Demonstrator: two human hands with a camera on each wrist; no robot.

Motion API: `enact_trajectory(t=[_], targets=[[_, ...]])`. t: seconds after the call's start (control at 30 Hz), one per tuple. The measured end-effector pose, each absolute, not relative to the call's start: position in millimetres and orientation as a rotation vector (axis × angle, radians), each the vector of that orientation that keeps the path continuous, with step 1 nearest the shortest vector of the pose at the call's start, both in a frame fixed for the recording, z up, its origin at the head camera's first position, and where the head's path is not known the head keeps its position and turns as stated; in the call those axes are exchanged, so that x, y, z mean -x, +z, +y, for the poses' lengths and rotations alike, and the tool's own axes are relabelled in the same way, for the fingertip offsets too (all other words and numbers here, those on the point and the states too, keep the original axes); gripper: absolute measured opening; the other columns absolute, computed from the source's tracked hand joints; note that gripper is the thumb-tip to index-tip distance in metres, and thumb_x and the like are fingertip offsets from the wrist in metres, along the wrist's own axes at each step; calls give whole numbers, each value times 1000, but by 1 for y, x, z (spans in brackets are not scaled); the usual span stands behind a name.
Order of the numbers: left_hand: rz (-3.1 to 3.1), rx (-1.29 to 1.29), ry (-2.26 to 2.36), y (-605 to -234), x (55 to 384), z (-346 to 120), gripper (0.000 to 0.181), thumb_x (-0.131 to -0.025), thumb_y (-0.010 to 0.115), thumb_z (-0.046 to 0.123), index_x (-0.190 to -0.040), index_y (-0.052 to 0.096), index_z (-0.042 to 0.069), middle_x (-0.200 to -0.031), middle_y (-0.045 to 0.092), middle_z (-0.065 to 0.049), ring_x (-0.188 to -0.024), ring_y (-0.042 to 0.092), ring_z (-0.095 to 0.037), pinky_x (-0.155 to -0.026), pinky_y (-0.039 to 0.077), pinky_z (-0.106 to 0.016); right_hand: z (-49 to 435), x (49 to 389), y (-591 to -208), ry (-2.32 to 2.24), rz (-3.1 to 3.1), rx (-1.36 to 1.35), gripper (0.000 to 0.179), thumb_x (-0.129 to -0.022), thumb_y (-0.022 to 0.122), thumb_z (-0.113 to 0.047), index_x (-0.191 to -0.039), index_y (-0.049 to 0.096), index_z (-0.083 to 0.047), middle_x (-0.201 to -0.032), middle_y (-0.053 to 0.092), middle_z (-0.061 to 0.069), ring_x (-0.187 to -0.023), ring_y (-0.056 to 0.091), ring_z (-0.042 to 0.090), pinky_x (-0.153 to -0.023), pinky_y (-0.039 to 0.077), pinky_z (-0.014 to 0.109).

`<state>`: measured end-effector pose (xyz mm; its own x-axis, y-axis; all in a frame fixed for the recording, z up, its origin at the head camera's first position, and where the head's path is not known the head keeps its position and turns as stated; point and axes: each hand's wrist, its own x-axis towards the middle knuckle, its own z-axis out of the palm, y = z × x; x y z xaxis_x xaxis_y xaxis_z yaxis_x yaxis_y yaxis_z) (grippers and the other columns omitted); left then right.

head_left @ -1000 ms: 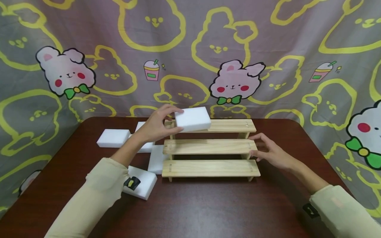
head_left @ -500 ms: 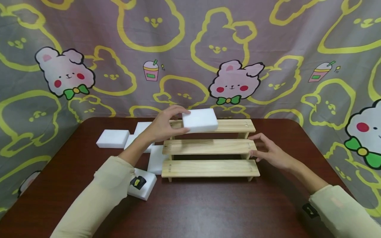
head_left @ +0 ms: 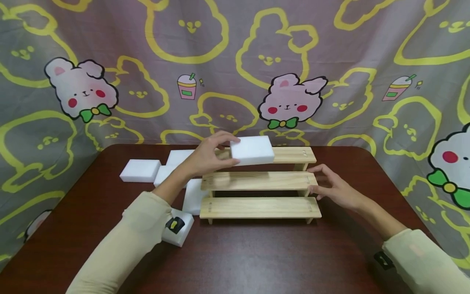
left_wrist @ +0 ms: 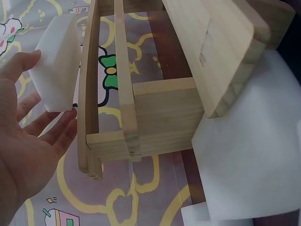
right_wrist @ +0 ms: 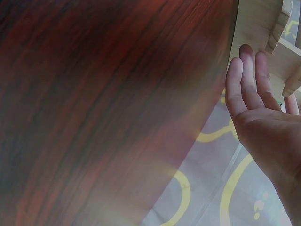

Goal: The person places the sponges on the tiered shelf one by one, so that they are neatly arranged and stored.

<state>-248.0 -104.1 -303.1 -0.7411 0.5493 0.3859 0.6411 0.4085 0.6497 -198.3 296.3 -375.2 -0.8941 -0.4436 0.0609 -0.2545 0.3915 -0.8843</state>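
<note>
In the head view my left hand (head_left: 210, 155) pinches the left end of a white foam block (head_left: 253, 149), thumb in front and fingers behind. The block is over the top board of a three-step wooden rack (head_left: 258, 208). In the left wrist view, the foam block (left_wrist: 59, 61) stands beside the rack's boards, between thumb and fingers. Whether it touches the board cannot be told. My right hand (head_left: 339, 191) holds the right end of the middle board, thumb at the front edge and index finger at the back. The right wrist view shows its fingers (right_wrist: 249, 84) against the rack's side.
Left of the rack lie several more white foam blocks, including one at the far left (head_left: 140, 170), one beside the rack (head_left: 192, 196) and one partly under the left sleeve (head_left: 180, 234). All stand on a dark red-brown table (head_left: 257, 257). A patterned curtain (head_left: 220, 81) hangs behind.
My left hand has carried the foam block to the right and slightly down along the top board. My right hand has stayed at the rack's right end.
</note>
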Motion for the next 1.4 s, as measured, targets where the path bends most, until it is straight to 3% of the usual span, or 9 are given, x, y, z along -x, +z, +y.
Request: enact_trajectory(t=[0.8,1.4], targets=[[-2501,1091,-1274,-306,252,-88,52,-85,86,16,-131,67,1,-133,63,-14,-120,61,-28,-99,52,-42,295,200,-378,-1526,2461,612,45,-102,63,-5,-138,39,3,-127,56,32,-95,69,23,-70,59,39],[-2506,1119,-1288,-306,254,-75,53,-86,85,17,-133,66,1,-135,62,-13,-125,58,-26,-99,53,-42,296,201,-376,-1485,2495,622,44,-101,65,-6,-137,40,2,-127,57,31,-95,69,23,-69,59,40]])
